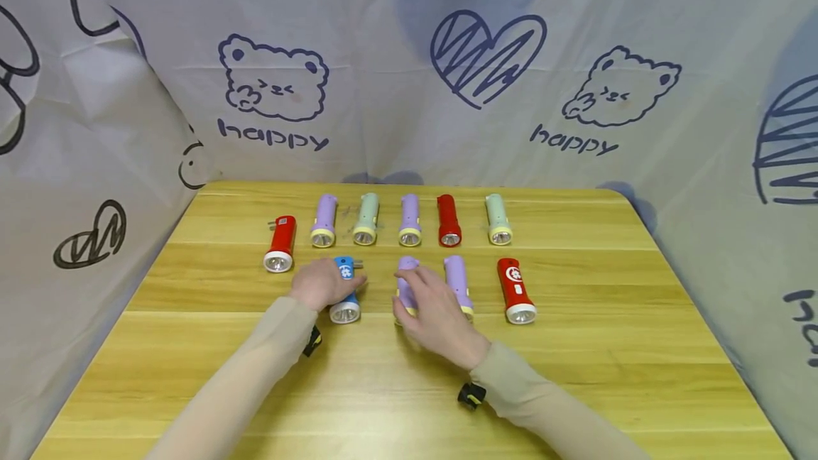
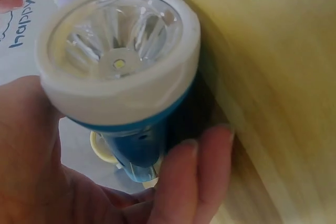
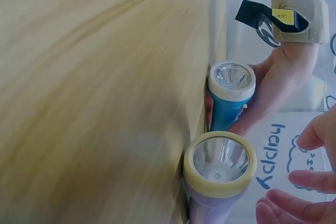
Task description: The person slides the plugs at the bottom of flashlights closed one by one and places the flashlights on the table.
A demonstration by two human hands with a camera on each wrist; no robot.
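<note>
My left hand (image 1: pixel 319 284) grips a blue flashlight (image 1: pixel 346 307) with a white head, lying on the table with its lens toward me. In the left wrist view its clear lens (image 2: pixel 118 59) is close up, the thumb on one side and fingertips (image 2: pixel 178 177) on the other. My right hand (image 1: pixel 437 314) hovers over a lilac flashlight (image 1: pixel 405 291), its fingers loosely spread. The right wrist view shows those fingers apart from the yellow-rimmed head (image 3: pixel 220 166). A second lilac flashlight (image 1: pixel 456 275) lies beside it, partly hidden behind the right hand.
A back row holds lilac (image 1: pixel 325 215), pale green (image 1: pixel 367 215) and red (image 1: pixel 449 215) flashlights, among several. One red flashlight (image 1: pixel 281 240) lies at the left with prongs out, another red flashlight (image 1: pixel 515 286) at the right. White printed cloth (image 1: pixel 383 126) surrounds the wooden table (image 1: pixel 607 318).
</note>
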